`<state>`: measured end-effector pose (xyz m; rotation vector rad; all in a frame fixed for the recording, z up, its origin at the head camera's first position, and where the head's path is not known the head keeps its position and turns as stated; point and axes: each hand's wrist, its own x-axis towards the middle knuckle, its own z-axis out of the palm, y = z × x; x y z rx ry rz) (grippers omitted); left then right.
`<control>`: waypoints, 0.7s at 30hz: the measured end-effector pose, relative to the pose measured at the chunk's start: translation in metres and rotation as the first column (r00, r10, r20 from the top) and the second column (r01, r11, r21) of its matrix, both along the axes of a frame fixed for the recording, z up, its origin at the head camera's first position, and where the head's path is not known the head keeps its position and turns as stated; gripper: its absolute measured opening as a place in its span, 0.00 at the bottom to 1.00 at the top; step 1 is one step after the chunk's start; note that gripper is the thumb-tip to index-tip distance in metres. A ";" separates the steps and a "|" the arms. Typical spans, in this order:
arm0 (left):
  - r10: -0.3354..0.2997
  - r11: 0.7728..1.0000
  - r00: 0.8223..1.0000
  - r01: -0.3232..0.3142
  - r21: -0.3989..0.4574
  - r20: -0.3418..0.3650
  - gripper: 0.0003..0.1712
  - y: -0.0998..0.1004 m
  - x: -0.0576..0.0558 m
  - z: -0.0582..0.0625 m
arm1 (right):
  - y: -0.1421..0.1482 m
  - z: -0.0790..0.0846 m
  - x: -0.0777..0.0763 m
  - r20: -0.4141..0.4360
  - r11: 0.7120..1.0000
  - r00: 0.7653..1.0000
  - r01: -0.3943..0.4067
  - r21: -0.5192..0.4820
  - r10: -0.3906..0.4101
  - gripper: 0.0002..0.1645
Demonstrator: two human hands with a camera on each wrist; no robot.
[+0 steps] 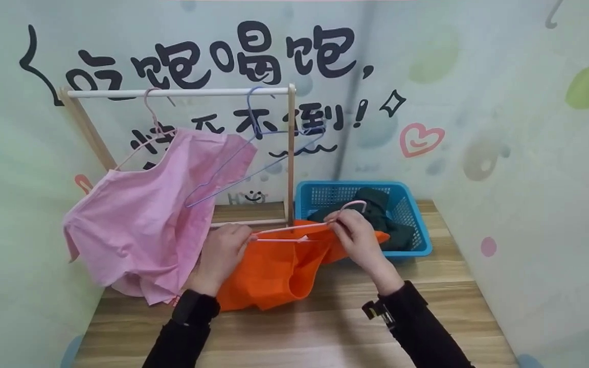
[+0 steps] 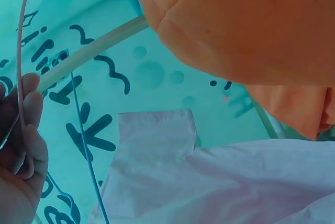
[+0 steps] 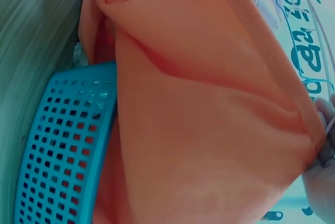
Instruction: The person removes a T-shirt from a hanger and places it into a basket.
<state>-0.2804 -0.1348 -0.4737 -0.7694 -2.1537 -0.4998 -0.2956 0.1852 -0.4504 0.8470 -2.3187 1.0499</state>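
Both hands hold a pink hanger [image 1: 287, 228] level over an orange garment [image 1: 261, 273]. My left hand [image 1: 221, 255] grips the hanger's left end; in the left wrist view its fingers [image 2: 32, 110] curl round the thin bar. Near the hook, my right hand [image 1: 358, 237] pinches the hanger. The right wrist view shows that same hand [image 3: 320, 182] at the corner of the orange cloth [image 3: 209, 103], holding its edge with the hanger. The garment hangs below the hanger, its lower part close over the table, its right side overlapping the basket's front.
A rack with a white rail [image 1: 202, 93] stands behind. On it hang a pink garment [image 1: 141, 220] on a pink hanger and a bare blue hanger [image 1: 250, 110]. A blue basket [image 1: 424, 230] at right holds a dark green garment [image 1: 374, 197]. A wood-grain table [image 1: 427, 317] lies underneath.
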 end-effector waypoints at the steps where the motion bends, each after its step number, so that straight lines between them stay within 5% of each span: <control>1: 0.006 1.000 1.000 -0.006 0.020 -0.009 0.09 -0.001 0.000 -0.001 | 0.002 -0.001 -0.001 0.020 1.000 1.000 -0.009 0.013 0.009 0.12; 5: 0.038 0.995 0.999 -0.035 0.093 -0.021 0.11 -0.007 0.002 -0.005 | 0.014 -0.005 -0.006 0.105 0.996 0.994 0.014 0.092 -0.023 0.22; 15: 0.041 0.993 0.999 -0.041 0.114 0.004 0.09 -0.019 0.005 -0.004 | 0.035 -0.010 -0.016 0.126 0.986 0.978 0.163 0.017 -0.164 0.13; 21: 0.021 0.982 1.000 -0.020 0.189 -0.005 0.07 -0.039 0.008 -0.004 | 0.056 -0.005 -0.026 0.181 0.921 0.917 0.377 -0.101 -0.356 0.12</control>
